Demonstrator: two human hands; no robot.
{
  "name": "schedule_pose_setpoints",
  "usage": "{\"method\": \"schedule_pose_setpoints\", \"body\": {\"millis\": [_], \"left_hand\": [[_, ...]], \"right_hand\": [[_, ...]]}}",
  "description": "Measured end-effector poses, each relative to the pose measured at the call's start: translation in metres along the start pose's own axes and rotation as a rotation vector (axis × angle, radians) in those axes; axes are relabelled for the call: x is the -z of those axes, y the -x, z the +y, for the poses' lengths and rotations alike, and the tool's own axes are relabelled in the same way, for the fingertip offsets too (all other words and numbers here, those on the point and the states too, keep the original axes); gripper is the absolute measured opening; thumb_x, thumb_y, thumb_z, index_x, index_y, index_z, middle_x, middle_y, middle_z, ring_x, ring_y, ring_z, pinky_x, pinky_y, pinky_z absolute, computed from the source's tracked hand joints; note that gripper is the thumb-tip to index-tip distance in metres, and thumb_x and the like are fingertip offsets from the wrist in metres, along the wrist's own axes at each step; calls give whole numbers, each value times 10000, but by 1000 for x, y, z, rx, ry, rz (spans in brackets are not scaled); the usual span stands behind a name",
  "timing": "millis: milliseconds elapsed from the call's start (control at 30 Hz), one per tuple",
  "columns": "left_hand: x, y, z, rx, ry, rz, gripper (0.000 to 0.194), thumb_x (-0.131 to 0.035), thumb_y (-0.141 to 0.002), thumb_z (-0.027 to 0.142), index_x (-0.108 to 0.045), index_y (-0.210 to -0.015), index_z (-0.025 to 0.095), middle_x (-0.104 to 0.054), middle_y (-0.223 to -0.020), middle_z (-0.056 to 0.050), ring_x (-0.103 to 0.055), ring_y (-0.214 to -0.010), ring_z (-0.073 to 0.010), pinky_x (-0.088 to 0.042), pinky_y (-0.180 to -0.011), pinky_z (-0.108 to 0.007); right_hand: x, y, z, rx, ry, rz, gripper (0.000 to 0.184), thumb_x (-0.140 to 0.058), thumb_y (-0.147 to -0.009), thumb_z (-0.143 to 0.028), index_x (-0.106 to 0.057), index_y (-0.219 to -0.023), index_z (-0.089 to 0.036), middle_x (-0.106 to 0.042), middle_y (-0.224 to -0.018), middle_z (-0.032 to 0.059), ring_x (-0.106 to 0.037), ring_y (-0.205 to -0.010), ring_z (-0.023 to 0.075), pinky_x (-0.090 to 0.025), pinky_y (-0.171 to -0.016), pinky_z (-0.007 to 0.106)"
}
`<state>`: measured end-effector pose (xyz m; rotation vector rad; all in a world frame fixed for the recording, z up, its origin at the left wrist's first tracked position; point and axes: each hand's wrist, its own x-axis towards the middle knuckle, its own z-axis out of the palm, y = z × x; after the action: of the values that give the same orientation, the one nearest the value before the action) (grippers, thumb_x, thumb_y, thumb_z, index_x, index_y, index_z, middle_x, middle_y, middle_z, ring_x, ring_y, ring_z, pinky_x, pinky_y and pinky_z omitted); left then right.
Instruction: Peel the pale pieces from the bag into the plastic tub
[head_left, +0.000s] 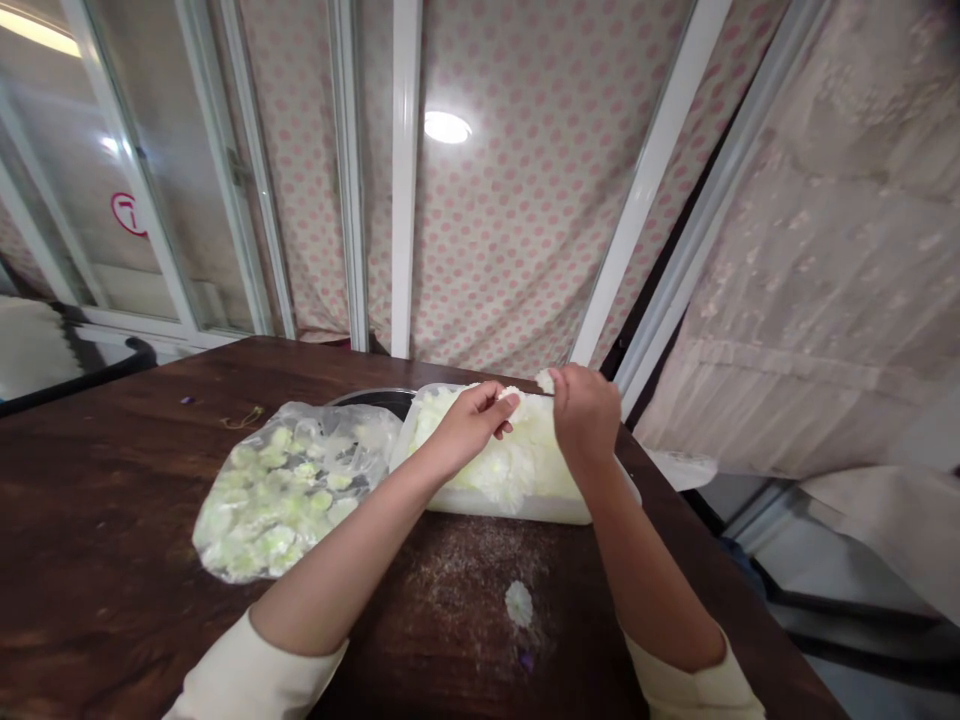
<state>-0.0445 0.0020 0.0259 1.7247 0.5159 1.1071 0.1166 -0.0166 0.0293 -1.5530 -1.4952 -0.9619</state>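
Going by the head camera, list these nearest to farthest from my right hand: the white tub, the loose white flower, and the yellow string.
From the right hand:
1. White plastic tub, directly beneath the hand.
2. Loose white flower, on the dark wooden table, on the near side of the tub.
3. Yellow string, far left, beyond the clear plastic bag.

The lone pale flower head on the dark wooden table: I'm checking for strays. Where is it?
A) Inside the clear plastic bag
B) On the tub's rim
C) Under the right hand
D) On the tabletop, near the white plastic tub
D: the pale flower head lies on the dark wooden table, apart from the white plastic tub.
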Motion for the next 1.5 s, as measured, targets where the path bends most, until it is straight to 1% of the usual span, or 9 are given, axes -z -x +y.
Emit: {"method": "schedule_pose_setpoints", "body": {"millis": [133, 233, 333, 567, 700, 833, 1033, 1300, 1500], "left_hand": [[5, -1, -4, -41, -26, -63, 295, -470, -795, 415, -420, -666, 154, -439, -598, 33, -469, -583, -72, -359, -581, -218], [7, -3, -6, -53, -80, -82, 286, -458, -802, 408, -457, -684, 148, -464, -622, 21, -454, -581, -71, -358, -580, -220], [5, -3, -7, -42, -90, -84, 274, -451, -806, 402, -485, -717, 145, -481, -644, 13, -456, -590, -75, -368, -589, -225], [0, -3, -11, 22, -104, -10, 299, -471, -787, 427, -432, -672, 154, -485, -622, 16, -477, -587, -85, -379, -599, -242], [1, -3, -11, 16, -74, 23, 313, -480, -780, 431, -398, -649, 160, -466, -593, 30, -472, -564, -76, -377, -599, -236], [3, -2, -8, -5, -75, 31, 322, -472, -782, 441, -391, -645, 161, -464, -584, 31, -469, -555, -74, -371, -586, -230], [2, -2, -7, -18, -72, 30, 293, -471, -784, 427, -455, -685, 152, -480, -619, 18, -464, -579, -82, -382, -594, -240], [-2, -4, -17, 13, -95, 73, 314, -477, -774, 441, -398, -649, 164, -457, -594, 29, -465, -558, -81, -390, -592, -246], [0, -2, -15, 10, -106, 91, 318, -479, -776, 431, -387, -629, 164, -442, -569, 37, -457, -539, -75, -374, -580, -237]], "right_hand": [[-6, -2, 11, -111, -370, -172, 289, -335, -876, -389, -490, -742, -184, -540, -679, 23, -464, -664, 152, -299, -626, 279], [-6, -1, -1, -48, -712, -294, 329, -237, -899, -373, -473, -760, -190, -536, -756, 21, -491, -735, 138, -352, -678, 269], [-4, 1, -16, -2, -818, -361, 277, -352, -868, -387, -428, -685, -194, -467, -680, -8, -457, -674, 119, -356, -640, 247], [1, 4, -23, 125, -366, -174, 274, -374, -875, -324, -430, -644, -189, -498, -665, 7, -437, -703, 144, -287, -658, 280], [-2, 3, -9, 56, -133, -66, 316, -351, -880, -355, -468, -640, -186, -506, -649, 33, -425, -679, 161, -256, -630, 294], [-6, 0, 0, -31, -293, -129, 298, -359, -867, -394, -479, -686, -190, -527, -700, 35, -442, -710, 168, -302, -666, 299], [2, -1, -16, 53, -761, -336, 262, -361, -866, -372, -426, -681, -198, -480, -689, -2, -452, -684, 129, -347, -656, 263], [2, 5, -25, 101, -233, -156, 298, -353, -879, -358, -477, -661, -196, -517, -671, 27, -415, -699, 165, -250, -657, 305], [-14, 5, 0, -39, -143, -64, 312, -354, -871, -381, -519, -685, -191, -519, -675, 52, -425, -728, 190, -261, -656, 309]]}}
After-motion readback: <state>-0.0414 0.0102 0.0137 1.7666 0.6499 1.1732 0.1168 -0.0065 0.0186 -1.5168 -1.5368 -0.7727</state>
